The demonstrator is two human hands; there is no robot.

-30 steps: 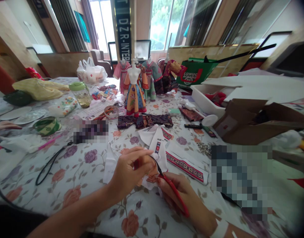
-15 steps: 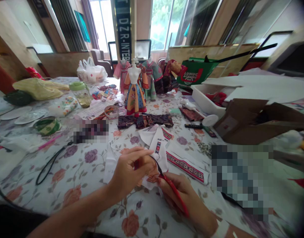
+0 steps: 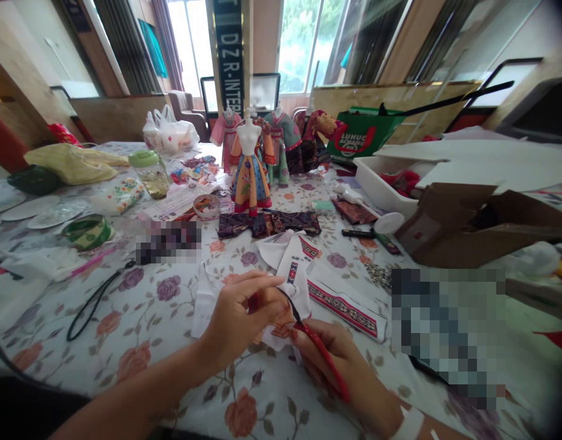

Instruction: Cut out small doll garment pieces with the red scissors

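Observation:
My right hand (image 3: 342,345) is closed around red-handled scissors (image 3: 330,362), whose dark blades point up and left. The blade tips reach to a small orange patterned fabric piece (image 3: 283,319). My left hand (image 3: 232,311) pinches that orange fabric between thumb and fingers, partly covering it. Beneath and beyond my hands lie white pieces (image 3: 301,296) bearing patterned bands. A white strip with a red and black woven trim (image 3: 347,310) stretches to the right. Behind them rests a dark paisley fabric (image 3: 290,223), folded flat.
A small dress form in an orange and blue skirt (image 3: 249,177) stands before several other dressed forms. On the left are a green-lidded jar (image 3: 148,174) and green tape roll (image 3: 87,232). A cardboard box (image 3: 439,223) and white foam box (image 3: 381,183) stand right.
Both hands stay in nearly the same place. The scissors and orange fabric show hardly any movement.

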